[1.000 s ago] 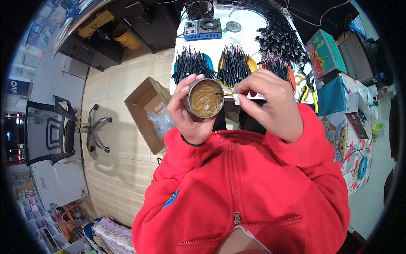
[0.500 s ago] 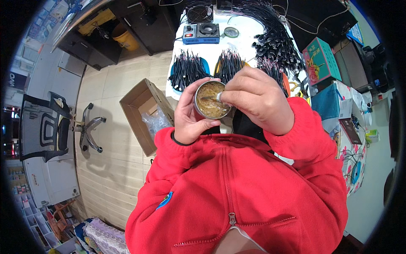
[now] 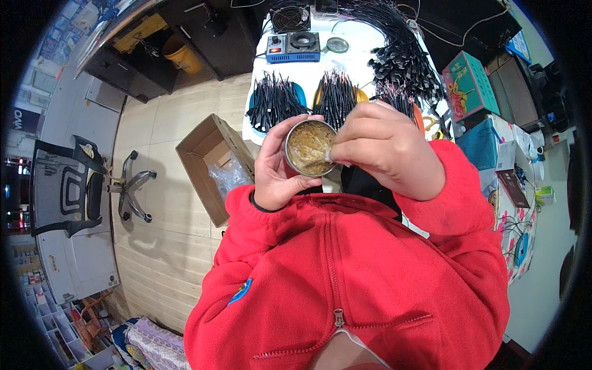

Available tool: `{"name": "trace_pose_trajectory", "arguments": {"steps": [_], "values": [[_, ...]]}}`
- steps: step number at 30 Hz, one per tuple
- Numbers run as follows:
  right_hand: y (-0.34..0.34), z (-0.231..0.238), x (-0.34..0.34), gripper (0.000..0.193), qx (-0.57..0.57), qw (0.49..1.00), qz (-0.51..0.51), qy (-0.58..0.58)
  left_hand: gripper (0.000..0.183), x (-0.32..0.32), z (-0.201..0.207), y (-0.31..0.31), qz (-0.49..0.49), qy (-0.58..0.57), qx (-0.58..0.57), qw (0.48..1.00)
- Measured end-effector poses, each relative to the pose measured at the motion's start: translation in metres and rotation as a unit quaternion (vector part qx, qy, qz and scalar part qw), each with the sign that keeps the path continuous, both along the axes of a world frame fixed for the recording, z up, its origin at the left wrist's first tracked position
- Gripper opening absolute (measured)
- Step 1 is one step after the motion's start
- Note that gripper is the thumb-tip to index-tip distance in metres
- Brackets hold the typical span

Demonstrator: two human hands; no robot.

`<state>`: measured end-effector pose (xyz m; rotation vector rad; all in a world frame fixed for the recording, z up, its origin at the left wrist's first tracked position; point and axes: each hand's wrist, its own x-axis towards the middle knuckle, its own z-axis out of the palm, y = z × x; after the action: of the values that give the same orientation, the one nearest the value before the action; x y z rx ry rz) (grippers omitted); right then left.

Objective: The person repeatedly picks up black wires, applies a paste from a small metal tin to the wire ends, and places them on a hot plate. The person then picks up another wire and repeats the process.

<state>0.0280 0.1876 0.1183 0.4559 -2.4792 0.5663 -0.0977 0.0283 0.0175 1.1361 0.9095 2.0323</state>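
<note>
My left hand is wrapped round a small round metal tin, its open top turned up toward me. Brownish-yellow paste with a scraped, uneven surface fills it. Over the tin's right side, my right hand pinches a small slim tool with a pale part at the fingertips. Its tip is in or against the paste; the fingers hide most of it. Beyond the hands lie bundles of short black cables in a blue tray and more black cables in a yellow tray.
A blue solder pot stands on the white table, beside a round lid and behind it a fan. More black cables heap at right. An open cardboard box and office chair stand left on the floor.
My right hand has shifted slightly right and down, drawing the tool from the middle of the paste toward the tin's right edge. The left hand still holds the tin almost in place.
</note>
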Motion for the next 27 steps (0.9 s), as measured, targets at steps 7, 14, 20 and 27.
{"name": "trace_pose_trajectory", "arguments": {"steps": [7,14,20,27], "values": [[-0.006,-0.003,-0.002,0.015,0.003,0.998,-0.051,0.035,0.088,0.003,-0.001,0.002,0.002,-0.004,0.009,1.0],[0.004,0.005,0.014,0.018,0.037,0.996,-0.068,0.053,0.086,0.003,-0.001,0.001,0.086,0.048,0.014,0.995],[-0.007,-0.006,0.012,0.025,0.173,0.969,-0.119,0.131,0.081,0.006,-0.002,0.006,0.198,0.132,0.041,0.97],[-0.021,-0.007,0.029,0.023,0.094,0.989,-0.093,0.06,0.085,0.005,-0.007,0.007,0.25,0.17,0.044,0.952]]}}
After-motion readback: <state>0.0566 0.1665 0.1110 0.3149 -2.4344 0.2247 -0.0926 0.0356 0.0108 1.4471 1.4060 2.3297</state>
